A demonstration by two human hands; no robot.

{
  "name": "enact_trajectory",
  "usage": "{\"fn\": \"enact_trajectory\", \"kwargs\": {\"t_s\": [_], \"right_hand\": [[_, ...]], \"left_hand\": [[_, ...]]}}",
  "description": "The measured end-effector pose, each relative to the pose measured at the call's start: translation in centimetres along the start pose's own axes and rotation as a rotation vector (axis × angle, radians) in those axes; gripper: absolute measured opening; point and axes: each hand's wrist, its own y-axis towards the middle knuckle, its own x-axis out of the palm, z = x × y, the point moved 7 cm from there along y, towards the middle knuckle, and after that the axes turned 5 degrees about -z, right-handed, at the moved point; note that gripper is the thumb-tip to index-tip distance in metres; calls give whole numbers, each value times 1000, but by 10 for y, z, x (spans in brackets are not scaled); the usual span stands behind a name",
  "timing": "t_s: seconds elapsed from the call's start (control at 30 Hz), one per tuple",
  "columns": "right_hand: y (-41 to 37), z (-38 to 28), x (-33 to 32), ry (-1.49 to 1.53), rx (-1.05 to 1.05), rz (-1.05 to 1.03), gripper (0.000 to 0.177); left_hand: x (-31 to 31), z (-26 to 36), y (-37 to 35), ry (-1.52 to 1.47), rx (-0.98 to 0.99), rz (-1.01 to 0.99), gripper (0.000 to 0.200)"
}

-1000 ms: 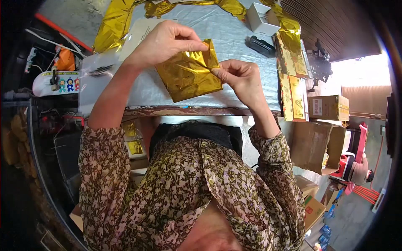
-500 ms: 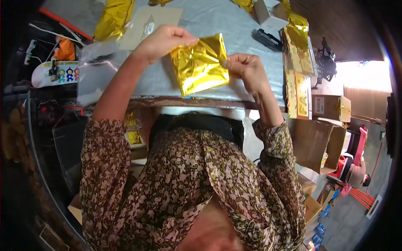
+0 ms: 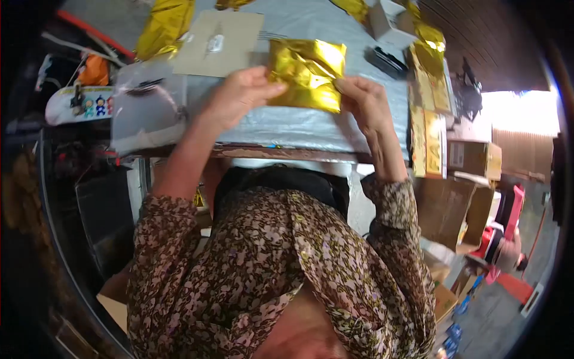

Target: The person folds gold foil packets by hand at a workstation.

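A shiny gold foil packet [image 3: 314, 75], creased across its face, is held up over the covered table. My left hand [image 3: 242, 96] is at its lower left edge, fingers and thumb closed on the foil and a little smeared by motion. With thumb and fingers, my right hand [image 3: 363, 100] pinches the packet's right edge. A tan sheet of card [image 3: 239, 45] with a small pale printed mark lies on the table beyond my left hand. To its left is a clear plastic sheet or bag [image 3: 146, 110].
More gold foil lies at the back left [image 3: 164, 30]. A black stapler-like object [image 3: 387, 61] and a small white box [image 3: 391, 25] are at the right. Cardboard boxes [image 3: 442, 203] stand lower right. Farther right, another person [image 3: 508, 251] is partly visible.
The packet has shifted right and turned, so its long side now runs across. My left hand has moved from its upper left corner down to the lower left edge. My right hand keeps its pinch.
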Motion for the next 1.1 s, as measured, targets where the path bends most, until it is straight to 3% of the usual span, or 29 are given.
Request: {"fn": "enact_trajectory", "kwargs": {"t_s": [0.07, 0.13, 0.2, 0.27, 0.33, 0.4, 0.43, 0.5, 0.73, 0.8, 0.93, 1.0, 1.1], "right_hand": [[-6, 3, -7, -55, 25, 39, 15], [-11, 4, -21, -28, -13, 76, 14], [-13, 5, -44, 5, -38, 74, 13], [-13, 2, -65, 60, -68, 110, 14], [-14, -7, -68, 126, -107, 91, 16], [-5, -1, -80, 178, -101, 79, 17], [0, 0, -82, 230, -97, 67, 18], [6, 1, -83, 234, -104, 75, 19], [-2, 9, -88, 277, -88, 70, 20], [-8, 9, -81, 288, -73, 38, 19], [-13, 0, -55, 293, -55, 22, 20], [-16, -1, -45, 306, -34, 114, 18], [-10, 15, -46, 281, -7, 50, 13]], "left_hand": [[6, -14, 0, 101, -30, -82, 52], [13, -25, 6, 35, 129, -174, 57], [2, -18, -3, 78, 145, -116, 55], [-23, 16, -15, 793, 193, 173, 52], [-47, 22, 1, 708, 107, 273, 47], [-65, 39, 8, 1256, 682, 606, 54], [-65, 34, 13, 1257, 683, 609, 54], [-58, 25, 27, 1650, 583, 675, 63], [-8, -3, 9, 1459, 425, 389, 70], [0, -1, -1, 1156, 393, 333, 67], [0, 8, -9, 1181, 540, 555, 64], [-12, -3, -4, 1062, 415, 604, 65], [-21, -8, 0, 1018, 331, 599, 66]]}}
